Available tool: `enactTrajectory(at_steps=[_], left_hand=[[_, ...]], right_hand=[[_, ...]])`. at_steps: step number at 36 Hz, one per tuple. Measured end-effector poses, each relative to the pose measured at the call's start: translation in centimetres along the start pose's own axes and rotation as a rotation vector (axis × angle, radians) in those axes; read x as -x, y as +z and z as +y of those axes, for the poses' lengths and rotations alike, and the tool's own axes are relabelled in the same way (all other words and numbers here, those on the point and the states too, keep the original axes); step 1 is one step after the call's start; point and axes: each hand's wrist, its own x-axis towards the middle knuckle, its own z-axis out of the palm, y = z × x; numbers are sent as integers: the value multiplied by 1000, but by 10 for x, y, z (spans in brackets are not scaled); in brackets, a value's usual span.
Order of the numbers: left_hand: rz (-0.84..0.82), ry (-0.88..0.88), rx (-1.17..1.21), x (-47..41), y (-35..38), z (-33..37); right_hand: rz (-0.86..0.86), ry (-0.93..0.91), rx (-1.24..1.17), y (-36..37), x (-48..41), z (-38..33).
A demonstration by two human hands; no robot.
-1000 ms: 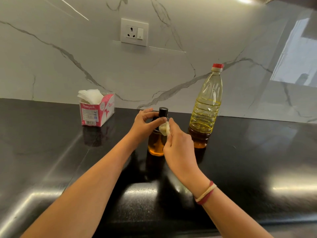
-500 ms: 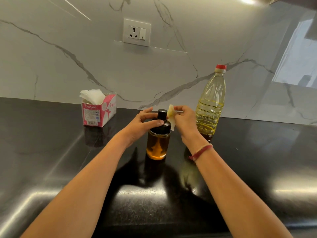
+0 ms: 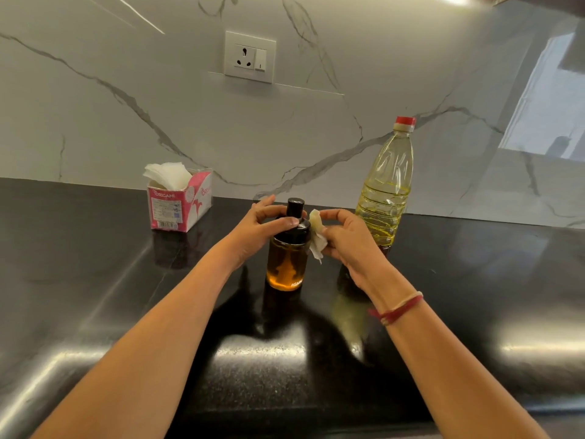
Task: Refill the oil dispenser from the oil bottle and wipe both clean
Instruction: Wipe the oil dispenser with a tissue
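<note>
Oil dispenser [image 3: 286,264] between tissue box [image 3: 173,211] and oil bottle [image 3: 387,185]

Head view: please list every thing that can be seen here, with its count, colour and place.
dispenser: 1, amber glass with black cap, upright at the counter's centre
oil bottle: 1, clear with yellow oil and red cap, upright, right of the dispenser, near the wall
tissue: 1, white with a yellowish stain, at the dispenser's cap
tissue box: 1, pink and white, rear left of the counter, white sheets sticking out
socket: 1, white, on the wall
counter: 1, glossy black
wall: 1, white marble with grey veins
wristbands: red and cream, right wrist
left hand: 1, grips the dispenser's cap
right hand: 1, pinches the tissue
</note>
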Motion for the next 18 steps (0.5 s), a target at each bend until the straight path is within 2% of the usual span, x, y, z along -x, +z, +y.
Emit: enactTrajectory(at_steps=[8, 12, 14, 16, 18], left_hand=[[-55, 61, 88, 0, 0, 3], [-55, 70, 109, -2, -2, 0], [-42, 60, 104, -3, -3, -2], [-46, 39, 102, -1, -2, -2], [-60, 4, 147, 2, -2, -2]], right_hand=[[134, -238, 170, 9, 29, 6], [109, -212, 180, 7, 38, 2], [19, -58, -24, 3, 41, -4], [-96, 107, -344, 0, 45, -10], [-111, 189, -566, -1, 47, -16]])
